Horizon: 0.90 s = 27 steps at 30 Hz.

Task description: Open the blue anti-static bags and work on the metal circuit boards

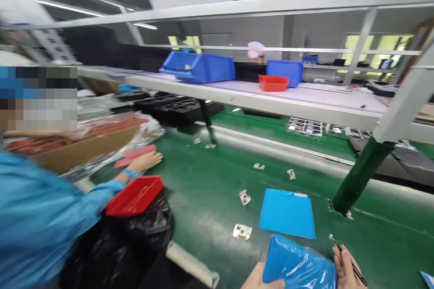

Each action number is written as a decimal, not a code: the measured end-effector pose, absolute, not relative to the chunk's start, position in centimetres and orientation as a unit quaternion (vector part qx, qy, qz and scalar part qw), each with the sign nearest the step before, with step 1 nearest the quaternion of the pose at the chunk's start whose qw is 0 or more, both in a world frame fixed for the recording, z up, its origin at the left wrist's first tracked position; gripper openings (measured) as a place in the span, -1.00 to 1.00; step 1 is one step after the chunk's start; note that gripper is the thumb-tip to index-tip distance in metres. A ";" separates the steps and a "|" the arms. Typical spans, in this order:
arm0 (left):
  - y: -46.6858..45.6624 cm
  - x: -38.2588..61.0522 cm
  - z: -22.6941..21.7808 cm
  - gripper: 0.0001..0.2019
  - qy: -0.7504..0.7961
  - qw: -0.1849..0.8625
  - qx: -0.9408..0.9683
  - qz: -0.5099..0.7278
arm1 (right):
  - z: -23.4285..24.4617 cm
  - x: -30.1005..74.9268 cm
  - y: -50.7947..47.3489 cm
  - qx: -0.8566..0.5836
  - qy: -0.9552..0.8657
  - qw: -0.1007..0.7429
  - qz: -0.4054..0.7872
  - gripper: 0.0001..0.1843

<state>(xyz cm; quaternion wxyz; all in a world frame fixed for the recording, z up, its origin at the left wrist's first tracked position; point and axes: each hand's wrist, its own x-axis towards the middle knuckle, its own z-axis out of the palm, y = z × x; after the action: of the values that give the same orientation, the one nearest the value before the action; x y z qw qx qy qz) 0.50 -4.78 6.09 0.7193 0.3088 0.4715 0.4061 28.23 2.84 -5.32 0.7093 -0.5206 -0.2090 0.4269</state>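
At the bottom edge my left hand (262, 281) grips a crinkled blue plastic bag (298, 265) from below. To the right of the bag, my right hand (346, 268) is closed round a thin black tool with a metal tip (349, 259). A flat blue mat (288, 213) lies on the green belt (210, 198) just beyond the bag. Several small metal parts, such as one (242, 231) left of the mat, are scattered on the belt.
A co-worker in a blue sleeve (40, 221) stands at left, a hand (145, 161) resting on a pink piece, beside a red tray (135, 195) and a cardboard box (84, 144). Blue bins (200, 67) and a red tray (273, 82) sit on a shelf. A green post (359, 176) stands right.
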 end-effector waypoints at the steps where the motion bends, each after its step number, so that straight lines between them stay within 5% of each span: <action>1: -5.0 0.2 7.0 -0.25 0.481 0.705 0.312 0.417 | -4.9 28.5 2.9 -0.525 -0.202 0.712 0.420 -0.59; 8: -6.5 -6.2 12.1 -0.21 0.518 0.644 0.155 0.542 | -2.5 29.4 3.7 -0.555 -0.227 0.702 0.385 -0.59; 12: -5.3 -11.5 12.3 -0.38 0.542 0.534 0.037 0.648 | -2.5 29.8 3.6 -0.555 -0.203 0.701 0.400 -0.59; 20: 0.3 -18.8 6.4 -0.47 0.614 0.337 -0.071 0.710 | -2.8 29.8 3.3 -0.512 -0.197 0.738 0.393 -0.56; 27: -0.7 -23.5 1.8 -0.71 0.680 0.352 -0.038 0.642 | 0.4 28.7 2.1 -0.559 -0.190 0.702 0.398 -0.35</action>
<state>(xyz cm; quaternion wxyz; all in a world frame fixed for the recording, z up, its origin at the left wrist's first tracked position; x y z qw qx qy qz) -23.47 -0.74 1.76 0.3515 -0.0375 0.6804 0.6420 28.70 2.13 0.36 0.7023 -0.5590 -0.1901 0.3977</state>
